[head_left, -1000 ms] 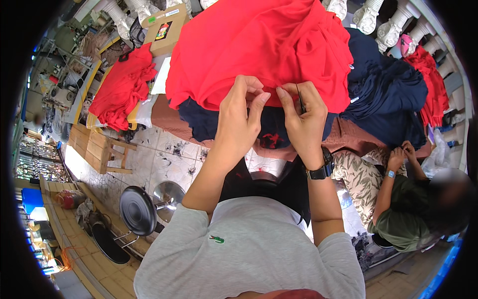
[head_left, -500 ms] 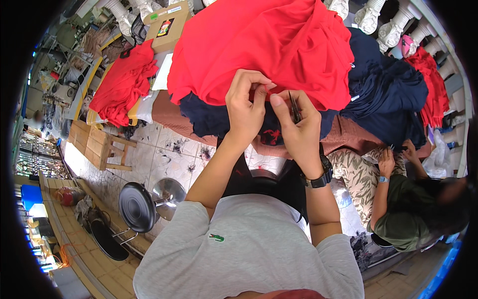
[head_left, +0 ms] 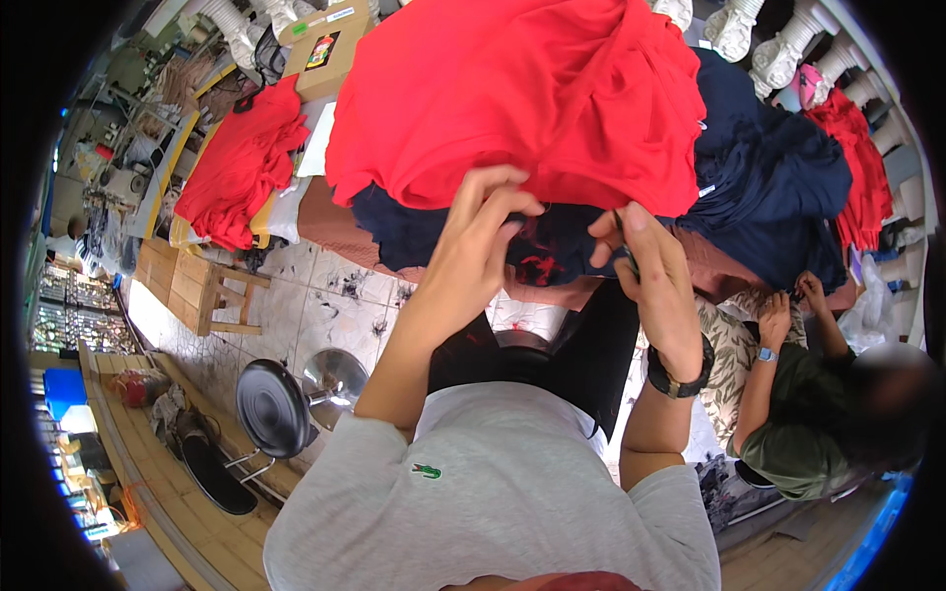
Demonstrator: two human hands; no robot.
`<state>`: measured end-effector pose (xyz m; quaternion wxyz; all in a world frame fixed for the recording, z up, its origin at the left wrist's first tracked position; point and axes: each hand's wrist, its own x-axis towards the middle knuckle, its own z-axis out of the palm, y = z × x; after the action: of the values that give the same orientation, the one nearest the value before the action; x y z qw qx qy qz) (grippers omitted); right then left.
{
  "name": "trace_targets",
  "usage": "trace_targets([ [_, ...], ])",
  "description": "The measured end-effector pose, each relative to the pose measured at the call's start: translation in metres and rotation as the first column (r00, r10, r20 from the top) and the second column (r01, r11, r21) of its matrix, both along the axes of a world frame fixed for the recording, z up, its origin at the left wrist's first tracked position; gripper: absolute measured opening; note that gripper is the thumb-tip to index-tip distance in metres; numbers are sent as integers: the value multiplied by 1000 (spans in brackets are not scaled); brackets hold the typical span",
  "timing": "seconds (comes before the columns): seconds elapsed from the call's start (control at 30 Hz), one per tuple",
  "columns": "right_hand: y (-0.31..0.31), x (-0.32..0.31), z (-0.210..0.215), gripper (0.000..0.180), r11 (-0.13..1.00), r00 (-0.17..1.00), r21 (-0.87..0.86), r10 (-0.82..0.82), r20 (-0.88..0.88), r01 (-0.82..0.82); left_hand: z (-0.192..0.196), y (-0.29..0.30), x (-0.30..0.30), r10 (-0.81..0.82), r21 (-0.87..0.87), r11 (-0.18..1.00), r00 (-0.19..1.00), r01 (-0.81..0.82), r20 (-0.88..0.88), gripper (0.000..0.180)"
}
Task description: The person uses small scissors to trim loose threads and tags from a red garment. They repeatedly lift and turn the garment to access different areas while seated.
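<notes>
A large red garment [head_left: 512, 108] lies heaped in front of me, its near edge hanging over dark navy cloth [head_left: 394, 231]. My left hand [head_left: 478, 241] is just below that red edge, fingers loosely bent and apart, with nothing visible held in them; its fingertips are slightly blurred. To its right, my right hand [head_left: 655, 271] is closed around small dark thread snips [head_left: 621, 229], mostly hidden by the fingers. Between the hands, red thread scraps [head_left: 540, 268] lie on the navy cloth over my lap.
More navy garments [head_left: 769, 163] are piled at the right, beside a seated co-worker [head_left: 808, 424] whose hands are together near the cloth. At the left are another red garment [head_left: 246, 163], a cardboard box [head_left: 325, 54], a wooden stool [head_left: 197, 286] and a round black stool [head_left: 271, 409].
My hands have moved apart from a pinch at the red edge. The right hand, with the snips, shifted right and slightly nearer; the left hand's fingers loosened.
</notes>
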<state>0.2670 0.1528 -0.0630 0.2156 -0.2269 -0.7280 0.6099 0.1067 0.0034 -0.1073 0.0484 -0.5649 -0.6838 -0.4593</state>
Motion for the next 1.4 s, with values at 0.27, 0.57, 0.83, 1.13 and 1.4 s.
trace_targets([
  [0.27,5,-16,-6,52,991,997,-129,-50,-55,43,3,44,17,323,357,881,946,-310,24,47],
  [0.57,2,-39,-19,52,976,984,-127,174,-31,-177,-25,62,-4,293,461,819,939,-343,179,12],
  [0.83,-2,-62,-30,56,971,970,-78,218,-105,-226,-27,46,-1,67,429,875,933,-225,353,7],
  [1.13,-4,-73,-25,47,938,962,-264,171,-213,-226,-13,40,2,158,400,883,958,-245,238,5],
  [1.4,5,-83,-43,47,974,971,-100,190,-142,-205,-10,38,-2,128,362,910,968,-201,217,7],
])
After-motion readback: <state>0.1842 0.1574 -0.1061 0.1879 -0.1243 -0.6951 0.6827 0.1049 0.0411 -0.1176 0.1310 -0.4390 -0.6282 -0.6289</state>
